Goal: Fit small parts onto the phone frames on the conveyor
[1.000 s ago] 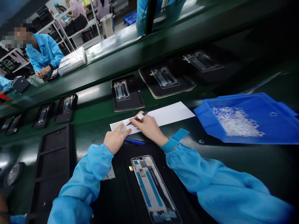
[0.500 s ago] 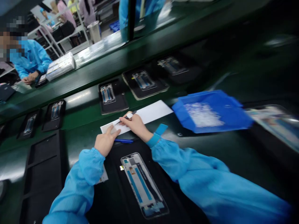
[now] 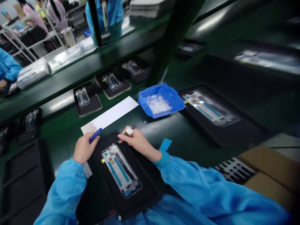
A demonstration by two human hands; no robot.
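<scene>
My left hand [image 3: 82, 149] is closed around a blue pen-like tool [image 3: 95, 135], left of the phone's top end. In my right hand [image 3: 138, 142] is a pair of dark tweezers [image 3: 133, 127] with a white wrap; the tips point down at the upper edge of an opened phone frame [image 3: 122, 172]. Whether they touch it, or hold a small part, I cannot make out. The frame shows two blue strips and a yellow tab, and lies in a black tray [image 3: 147, 187]. Beyond my hands a long white paper strip [image 3: 114, 112] lies on the green bench.
A blue bin [image 3: 177, 104] with many small white pieces stands beyond my right hand. Another phone frame in a black tray [image 3: 243, 132] lies to the right. Several trayed phones line the far side. A black compartment tray [image 3: 22, 184] is at left. A co-worker's sleeve [image 3: 9, 64] shows top left.
Both hands have left the white strip and come back towards the phone frame. My left hand has picked up the blue tool from the bench. The view has swung right.
</scene>
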